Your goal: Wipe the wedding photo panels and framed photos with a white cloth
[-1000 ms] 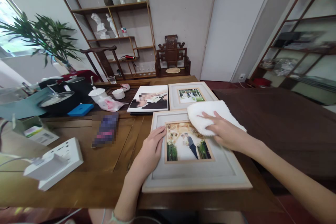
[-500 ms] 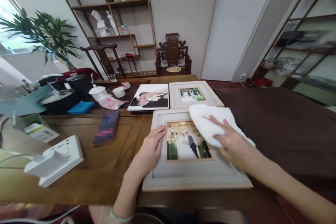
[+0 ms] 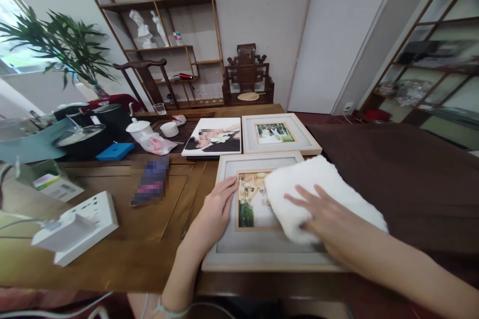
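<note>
A large light-wood picture frame [image 3: 239, 254] with a wedding photo lies flat at the near edge of the wooden table [image 3: 112, 259]. My left hand [image 3: 215, 212] rests flat on the frame's left side, fingers stretched out. My right hand [image 3: 324, 217] presses flat on a white cloth [image 3: 322, 184] that covers the right half of the photo and frame. Beyond it lie a smaller framed photo [image 3: 279, 133] and an unframed photo print [image 3: 213, 137].
A white power strip [image 3: 75, 227] with a plug sits at the near left. A blurred booklet [image 3: 151, 182], a blue box [image 3: 114, 151], pots [image 3: 80, 139], a white teapot [image 3: 138, 132] and cups stand at the left back. A dark table surface [image 3: 392, 169] extends right. Shelves and chairs stand behind.
My right hand has dragged the white cloth toward me and down across the photo, from the frame's upper right to its middle right. My left hand has stayed in place.
</note>
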Demonstrator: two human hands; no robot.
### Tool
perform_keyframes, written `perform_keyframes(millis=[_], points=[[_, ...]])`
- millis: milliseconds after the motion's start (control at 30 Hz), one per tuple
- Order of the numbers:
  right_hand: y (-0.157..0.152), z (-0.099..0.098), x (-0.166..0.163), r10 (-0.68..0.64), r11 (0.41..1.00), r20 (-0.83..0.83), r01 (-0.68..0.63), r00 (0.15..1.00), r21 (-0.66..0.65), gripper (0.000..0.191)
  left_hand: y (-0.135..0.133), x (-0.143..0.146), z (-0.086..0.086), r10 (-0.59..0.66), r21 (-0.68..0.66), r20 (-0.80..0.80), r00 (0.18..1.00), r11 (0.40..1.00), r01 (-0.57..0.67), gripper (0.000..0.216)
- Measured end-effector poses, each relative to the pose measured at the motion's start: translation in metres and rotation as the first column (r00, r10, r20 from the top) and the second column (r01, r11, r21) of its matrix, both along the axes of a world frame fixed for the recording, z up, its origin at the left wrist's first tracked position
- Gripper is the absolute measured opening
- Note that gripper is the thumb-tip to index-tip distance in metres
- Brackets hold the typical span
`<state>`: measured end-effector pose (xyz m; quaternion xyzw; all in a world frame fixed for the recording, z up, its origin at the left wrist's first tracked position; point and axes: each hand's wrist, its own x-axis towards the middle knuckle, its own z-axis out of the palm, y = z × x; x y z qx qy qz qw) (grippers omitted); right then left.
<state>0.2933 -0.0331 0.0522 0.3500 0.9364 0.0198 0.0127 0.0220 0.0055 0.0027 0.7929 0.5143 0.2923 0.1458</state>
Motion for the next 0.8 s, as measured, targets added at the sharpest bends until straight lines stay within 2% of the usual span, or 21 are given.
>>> perform_keyframes(millis=[100,200,267,367,500,600,700,800], points=[[-0.042,0.002,0.000,0.128,0.992,-0.085,-0.126,0.988,0.020,0.027,0.000,-0.001,-0.001,-0.007,0.003,-0.014,1.000,1.000,0.007,0.039],[-0.052,-0.006,-0.006,0.150,0.989,-0.187,-0.147,0.971,0.027,0.023,0.000,-0.001,-0.002,-0.018,0.014,-0.021,1.000,1.000,0.018,0.039],[-0.038,-0.014,-0.011,0.081,0.997,-0.233,-0.082,0.969,0.003,0.027,0.001,-0.002,-0.001,-0.024,0.018,-0.018,1.000,1.000,0.024,0.039],[0.001,-0.019,-0.018,-0.009,1.000,-0.231,0.012,0.973,0.014,0.041,0.000,-0.001,0.001,-0.032,0.015,-0.002,0.999,0.999,0.032,0.038],[0.057,-0.011,-0.024,-0.112,0.979,-0.170,0.138,0.979,0.148,0.046,-0.003,-0.001,0.005,-0.029,0.002,0.020,0.999,1.000,0.029,0.037],[0.083,-0.007,-0.028,-0.177,0.965,-0.129,0.197,0.976,0.174,0.045,-0.003,-0.001,0.005,-0.019,-0.006,0.024,1.000,1.000,0.019,0.037],[0.078,-0.006,-0.032,-0.176,0.973,-0.102,0.188,0.979,0.131,0.048,-0.002,-0.001,0.004,-0.014,-0.011,0.019,1.000,1.000,0.014,0.038],[0.044,-0.004,-0.034,-0.142,0.988,-0.070,0.145,0.987,0.043,0.049,-0.001,0.000,0.002,-0.014,-0.005,0.017,1.000,1.000,0.014,0.038]])
